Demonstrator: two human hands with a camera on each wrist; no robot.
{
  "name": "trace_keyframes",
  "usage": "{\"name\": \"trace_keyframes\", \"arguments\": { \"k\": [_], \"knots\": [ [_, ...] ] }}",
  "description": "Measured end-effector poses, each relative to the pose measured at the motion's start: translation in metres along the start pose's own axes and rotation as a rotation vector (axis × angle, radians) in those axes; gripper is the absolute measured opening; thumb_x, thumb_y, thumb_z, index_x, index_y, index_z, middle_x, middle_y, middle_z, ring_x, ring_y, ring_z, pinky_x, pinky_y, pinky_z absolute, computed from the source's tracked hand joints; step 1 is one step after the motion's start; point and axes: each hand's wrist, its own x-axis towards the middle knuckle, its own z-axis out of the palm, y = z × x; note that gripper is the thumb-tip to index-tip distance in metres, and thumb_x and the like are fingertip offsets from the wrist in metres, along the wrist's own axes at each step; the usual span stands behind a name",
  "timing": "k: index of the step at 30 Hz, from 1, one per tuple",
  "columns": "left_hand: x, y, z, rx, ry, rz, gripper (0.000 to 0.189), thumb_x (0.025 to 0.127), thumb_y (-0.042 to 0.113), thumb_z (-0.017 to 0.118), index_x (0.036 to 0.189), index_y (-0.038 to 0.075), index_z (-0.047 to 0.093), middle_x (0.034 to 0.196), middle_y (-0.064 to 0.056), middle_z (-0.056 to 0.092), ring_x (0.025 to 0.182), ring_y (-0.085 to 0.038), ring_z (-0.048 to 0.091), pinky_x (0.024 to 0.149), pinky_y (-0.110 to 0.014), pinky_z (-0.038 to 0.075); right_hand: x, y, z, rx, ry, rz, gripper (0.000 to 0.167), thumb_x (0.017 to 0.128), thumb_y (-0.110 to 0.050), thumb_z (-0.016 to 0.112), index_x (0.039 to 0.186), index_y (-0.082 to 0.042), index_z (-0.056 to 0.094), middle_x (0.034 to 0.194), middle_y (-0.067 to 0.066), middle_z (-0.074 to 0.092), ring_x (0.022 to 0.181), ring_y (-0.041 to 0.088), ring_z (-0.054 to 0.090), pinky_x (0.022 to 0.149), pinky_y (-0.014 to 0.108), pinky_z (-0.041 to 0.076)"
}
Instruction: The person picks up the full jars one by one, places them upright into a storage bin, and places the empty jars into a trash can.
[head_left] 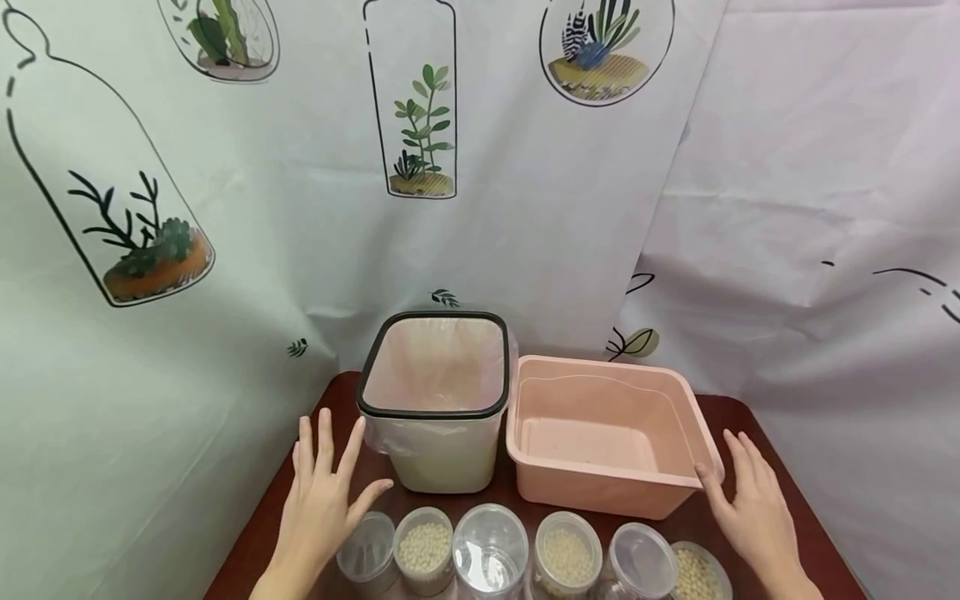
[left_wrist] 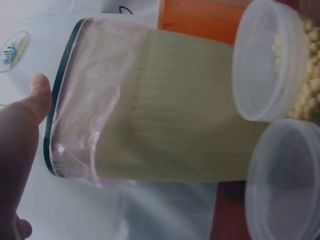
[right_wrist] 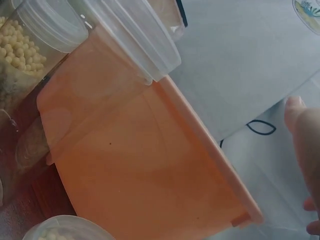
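Note:
My left hand [head_left: 315, 508] is raised with its fingers spread, left of a pale bin [head_left: 446, 454] with a dark rim and a thin plastic liner. Its thumb points over a clear lidded jar [head_left: 366, 548]. My right hand [head_left: 757, 512] hovers at the right end of a pink basin [head_left: 600, 492], fingers extended and holding nothing. Several clear jars stand in a row in front. Pale bean-like pieces fill one jar [head_left: 424, 550], another jar [head_left: 566, 554] and the rightmost jar [head_left: 697, 573]. No contents show in the middle jar [head_left: 491, 548] or the jar [head_left: 643, 560] to its right.
Bin and basin stand side by side at the back of a dark red-brown table [head_left: 348, 400]. Behind and beside it hangs a pale cloth [head_left: 510, 233] printed with plants in glass vessels. The jars' lower parts run past the head view's bottom edge.

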Motion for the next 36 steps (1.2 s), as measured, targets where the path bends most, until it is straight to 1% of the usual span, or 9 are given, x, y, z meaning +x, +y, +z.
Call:
{"name": "trace_keyframes", "arguments": {
  "k": [5, 8, 11, 15, 20, 23, 28, 31, 36],
  "knots": [
    [-0.009, 0.003, 0.001, -0.046, 0.098, 0.017, 0.075, 0.087, 0.066, 0.041, 0.136, 0.01, 0.047, 0.146, -0.025, 0.026, 0.13, -0.047, 0.027, 0.069, -0.06, 0.046, -0.001, 0.001, 0.003, 0.06, -0.038, 0.111, 0.061, 0.093, -0.029, 0.056, 0.143, -0.004, 0.031, 0.14, 0.028, 0.031, 0.125, 0.05, 0.028, 0.088, 0.068, 0.026],
    [-0.014, 0.006, 0.003, -0.085, 0.151, 0.023, 0.069, 0.088, 0.061, 0.046, 0.132, 0.008, 0.052, 0.142, -0.024, 0.034, 0.126, -0.042, 0.038, 0.085, -0.053, 0.044, 0.0, 0.003, 0.007, 0.118, -0.028, 0.132, 0.058, 0.093, -0.026, 0.057, 0.141, -0.001, 0.034, 0.137, 0.03, 0.032, 0.125, 0.05, 0.028, 0.092, 0.066, 0.024],
    [-0.021, 0.01, 0.007, -0.132, 0.211, 0.042, 0.066, 0.089, 0.055, 0.051, 0.128, 0.003, 0.056, 0.137, -0.026, 0.042, 0.117, -0.04, 0.048, 0.102, -0.04, 0.033, 0.0, 0.006, 0.011, 0.17, -0.023, 0.145, 0.056, 0.092, -0.023, 0.057, 0.138, 0.002, 0.037, 0.135, 0.032, 0.034, 0.125, 0.049, 0.029, 0.096, 0.064, 0.023],
    [-0.033, 0.015, 0.013, -0.168, 0.221, 0.026, 0.065, 0.089, 0.054, 0.052, 0.126, 0.0, 0.057, 0.134, -0.024, 0.045, 0.109, -0.039, 0.053, 0.104, -0.02, 0.024, -0.003, 0.009, 0.016, 0.192, -0.057, 0.197, 0.057, 0.093, -0.026, 0.056, 0.137, 0.004, 0.036, 0.136, 0.032, 0.032, 0.126, 0.049, 0.028, 0.094, 0.065, 0.024],
    [-0.046, 0.024, 0.021, -0.188, 0.147, -0.031, 0.07, 0.088, 0.056, 0.051, 0.131, 0.001, 0.051, 0.137, -0.02, 0.044, 0.11, -0.034, 0.054, 0.1, -0.01, 0.02, -0.008, 0.011, 0.018, 0.174, -0.077, 0.244, 0.058, 0.093, -0.028, 0.055, 0.137, 0.005, 0.036, 0.135, 0.032, 0.033, 0.12, 0.048, 0.034, 0.084, 0.06, 0.035],
    [-0.053, 0.027, 0.027, -0.217, 0.086, -0.048, 0.073, 0.087, 0.055, 0.053, 0.134, 0.0, 0.047, 0.135, -0.017, 0.047, 0.11, -0.03, 0.055, 0.1, -0.011, 0.025, -0.01, 0.013, 0.019, 0.161, -0.084, 0.255, 0.057, 0.093, -0.028, 0.055, 0.136, 0.004, 0.037, 0.133, 0.031, 0.035, 0.116, 0.045, 0.038, 0.077, 0.053, 0.039],
    [-0.063, 0.031, 0.031, -0.225, -0.121, -0.092, 0.084, 0.077, 0.051, 0.07, 0.142, 0.007, 0.038, 0.132, -0.012, 0.051, 0.112, -0.025, 0.053, 0.081, -0.031, 0.049, -0.012, 0.016, 0.022, 0.209, -0.119, 0.321, 0.06, 0.093, -0.031, 0.055, 0.137, 0.004, 0.035, 0.134, 0.031, 0.034, 0.118, 0.044, 0.037, 0.082, 0.054, 0.037],
    [-0.066, 0.032, 0.033, -0.238, -0.218, -0.102, 0.093, 0.069, 0.044, 0.079, 0.144, 0.011, 0.036, 0.132, -0.014, 0.05, 0.11, -0.028, 0.054, 0.07, -0.044, 0.051, -0.012, 0.017, 0.025, 0.244, -0.15, 0.37, 0.062, 0.094, -0.033, 0.053, 0.139, 0.003, 0.033, 0.135, 0.031, 0.031, 0.121, 0.047, 0.033, 0.086, 0.059, 0.034],
    [-0.068, 0.034, 0.035, -0.223, -0.358, -0.102, 0.102, 0.063, 0.051, 0.08, 0.146, 0.018, 0.032, 0.136, -0.016, 0.044, 0.105, -0.033, 0.057, 0.068, -0.047, 0.051, -0.011, 0.016, 0.029, 0.29, -0.171, 0.42, 0.062, 0.095, -0.036, 0.049, 0.141, 0.002, 0.031, 0.137, 0.033, 0.029, 0.124, 0.05, 0.029, 0.091, 0.064, 0.027]
  ]
}}
